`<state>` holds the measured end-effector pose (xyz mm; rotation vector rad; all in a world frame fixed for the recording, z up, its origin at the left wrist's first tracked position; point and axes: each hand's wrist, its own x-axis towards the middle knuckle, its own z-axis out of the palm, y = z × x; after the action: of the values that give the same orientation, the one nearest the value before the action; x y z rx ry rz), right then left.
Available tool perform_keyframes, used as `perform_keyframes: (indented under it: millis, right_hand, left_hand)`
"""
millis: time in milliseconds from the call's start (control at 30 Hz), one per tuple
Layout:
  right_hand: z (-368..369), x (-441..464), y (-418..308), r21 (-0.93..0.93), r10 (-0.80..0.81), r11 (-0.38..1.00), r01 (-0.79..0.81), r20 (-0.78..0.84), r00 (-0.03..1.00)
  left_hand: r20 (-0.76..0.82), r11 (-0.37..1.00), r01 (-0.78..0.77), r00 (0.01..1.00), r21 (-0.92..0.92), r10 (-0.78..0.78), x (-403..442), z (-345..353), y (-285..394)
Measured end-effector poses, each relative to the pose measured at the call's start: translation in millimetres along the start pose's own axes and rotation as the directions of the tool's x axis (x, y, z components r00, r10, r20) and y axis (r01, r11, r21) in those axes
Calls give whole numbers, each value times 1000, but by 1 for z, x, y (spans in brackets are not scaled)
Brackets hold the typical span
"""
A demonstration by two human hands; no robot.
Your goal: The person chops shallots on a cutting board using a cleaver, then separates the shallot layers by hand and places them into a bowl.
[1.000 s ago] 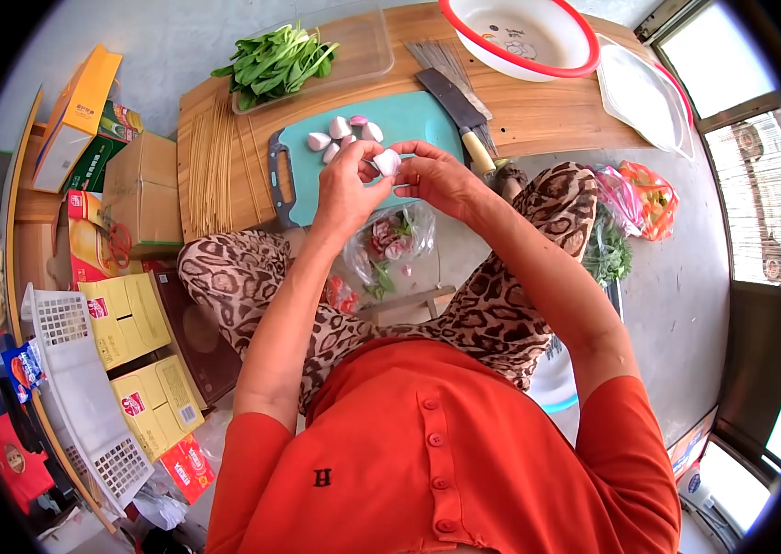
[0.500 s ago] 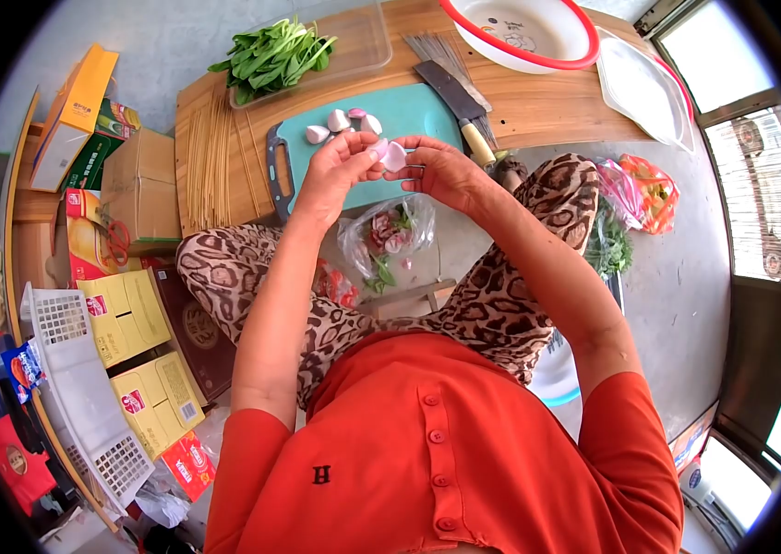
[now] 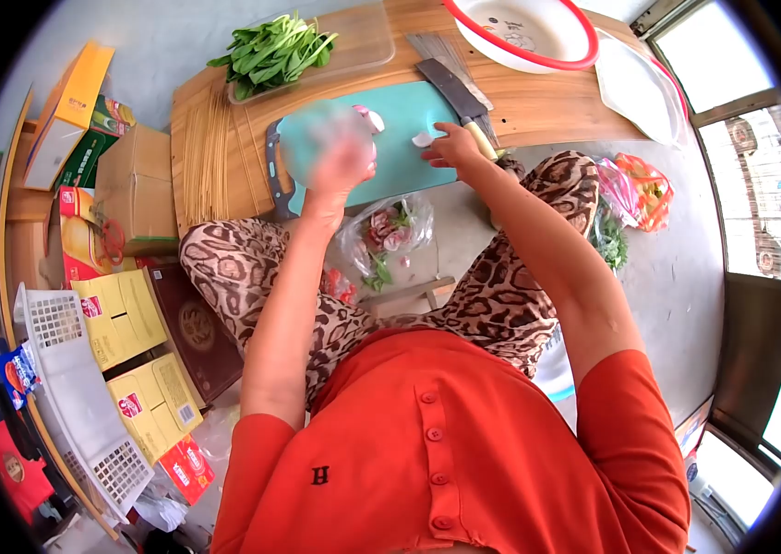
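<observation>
The teal cutting board lies on the wooden table. Over its left half is my left hand, smeared by motion, so its fingers and anything in them cannot be made out. Just beyond that hand a pinkish-white garlic clove shows; a blur hides the spot to its left. My right hand hovers at the board's right edge, fingers apart. Beside its fingertips is a white garlic clove on the board. Close by, a cleaver lies with its pale handle toward my right hand.
Leafy greens fill a clear tray at the back. Dry noodle sticks lie left, a red-rimmed basin back right. Below the board hangs a plastic bag of peelings. Boxes stack at left.
My hands were together over the board's front edge, holding a clove between them. They have parted: left forward over the board, right outward, where a white clove now lies by its fingers.
</observation>
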<state>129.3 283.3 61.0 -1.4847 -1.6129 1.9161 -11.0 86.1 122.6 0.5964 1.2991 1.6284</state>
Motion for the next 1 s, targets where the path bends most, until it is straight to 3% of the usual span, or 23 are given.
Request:
perform_keyframes:
  millis: [33,100,133,233,267,333,433,733,967,1000]
  right_hand:
    - [2,-3,-2,-5,1,1000,-1,6,1000]
    - [2,-17,-5,-257,-281,933,253,-75,957]
    - [3,-28,-10,-194,-330,927,322,-8,944]
    - [11,-68,-25,170,-254,963,208,321,912]
    - [14,-79,-30,171,-254,963,208,320,913]
    - [19,-92,-36,350,-191,936,21,459,868]
    - [16,-84,-31,345,-176,938,-22,532,828]
    - [15,-80,-25,412,-182,910,-49,503,845]
    - [15,-78,-24,437,-193,899,-38,472,860]
    - [14,-80,-26,437,-186,898,-48,475,860]
  left_hand:
    - [-7,1000,-1,1000,-3,1,-1,1,0]
    - [-52,985,-69,996,159,78,-2,5,2]
    - [-78,968,-70,993,243,92,-1,5,1]
    - [-62,906,-193,971,377,233,0,11,-4]
    - [-61,906,-193,971,377,232,1,14,-6]
    - [-74,873,-232,954,428,290,3,19,-10]
    - [-66,780,-206,951,592,301,3,23,-11]
    - [-6,666,-232,943,709,334,1,37,-1]
    - [10,680,-215,956,702,292,1,38,8]
    - [-7,748,-178,971,639,237,0,38,10]
